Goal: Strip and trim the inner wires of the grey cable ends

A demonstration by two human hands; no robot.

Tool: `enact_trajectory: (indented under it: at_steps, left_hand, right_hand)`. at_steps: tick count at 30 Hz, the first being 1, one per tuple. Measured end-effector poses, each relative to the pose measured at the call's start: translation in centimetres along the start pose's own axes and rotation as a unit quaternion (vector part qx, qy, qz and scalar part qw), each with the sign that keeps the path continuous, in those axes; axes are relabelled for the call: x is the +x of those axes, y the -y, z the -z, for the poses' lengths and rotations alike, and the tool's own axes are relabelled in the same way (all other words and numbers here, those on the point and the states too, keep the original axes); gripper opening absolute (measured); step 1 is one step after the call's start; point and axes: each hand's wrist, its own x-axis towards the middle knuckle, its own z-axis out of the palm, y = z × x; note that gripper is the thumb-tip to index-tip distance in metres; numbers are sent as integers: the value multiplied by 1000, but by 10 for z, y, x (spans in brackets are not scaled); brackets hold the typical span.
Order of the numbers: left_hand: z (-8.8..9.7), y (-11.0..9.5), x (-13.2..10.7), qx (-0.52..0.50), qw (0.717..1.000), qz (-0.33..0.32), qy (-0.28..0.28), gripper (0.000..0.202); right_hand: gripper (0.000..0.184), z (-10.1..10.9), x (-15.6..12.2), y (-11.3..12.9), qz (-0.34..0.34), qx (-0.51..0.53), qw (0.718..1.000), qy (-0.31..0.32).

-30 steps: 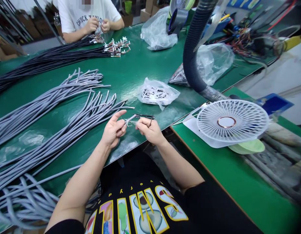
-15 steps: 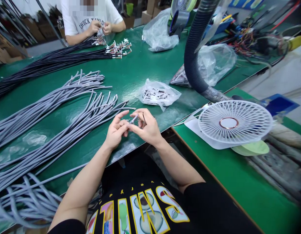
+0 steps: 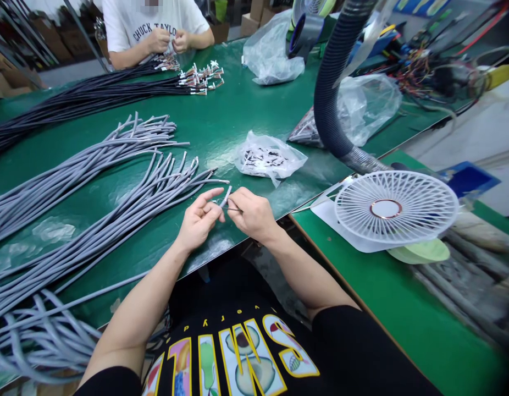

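Observation:
My left hand (image 3: 202,221) pinches a short grey cable end (image 3: 227,196) between thumb and fingers, and the end points up and away from me. Close against it on the right is my right hand (image 3: 251,213), its fingers closed on a thin dark strip (image 3: 234,209) whose exact kind I cannot make out. The fingertips of both hands meet around the cable end. Just beyond my left hand lies a bundle of grey cables (image 3: 155,203) with their cut ends toward me and to the right.
A plastic bag of small dark pieces (image 3: 266,157) lies beyond my hands. A white fan (image 3: 397,209) stands at right, below a black flexible hose (image 3: 326,99). Black cables with white connectors (image 3: 134,91) lie far left, near a co-worker's hands (image 3: 170,41). Another clear bag (image 3: 368,104) sits behind the hose.
My right hand's fingers have closed in and turned toward the cable end. The dark strip has gone from upright to nearly level. The cable end now stands steeper in my left hand.

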Motion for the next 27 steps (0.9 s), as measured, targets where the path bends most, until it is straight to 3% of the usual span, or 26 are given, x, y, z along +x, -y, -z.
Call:
enact_trajectory:
  at_steps: [3,6,9,13,16,18,20,27]
  left_hand:
    - [2,-3,0,-37,999,14,-10,54]
    - [4,-6,0,-88,995,37,-27,57]
    - [5,-9,2,-145,986,71,-30,56]
    - [6,-13,5,-187,975,119,-10,51]
    - [6,-14,6,-192,974,120,-16,50]
    - [5,-13,6,-185,976,114,-18,52]
    - [4,-12,5,-172,978,115,-17,53]
    - [1,-3,4,-110,989,96,-17,53]
  right_hand:
    - [24,-10,4,-1,-56,160,985,2]
    - [25,-16,3,0,-117,327,937,42]
    - [26,-16,1,0,-118,384,914,61]
    - [24,-8,0,-5,-72,295,953,18]
    - [16,0,0,-8,-66,214,974,-26]
    - [21,3,1,-8,-57,174,982,-38]
    - [27,3,1,-6,-32,132,990,-34]
    - [22,-1,3,-1,13,48,999,10]
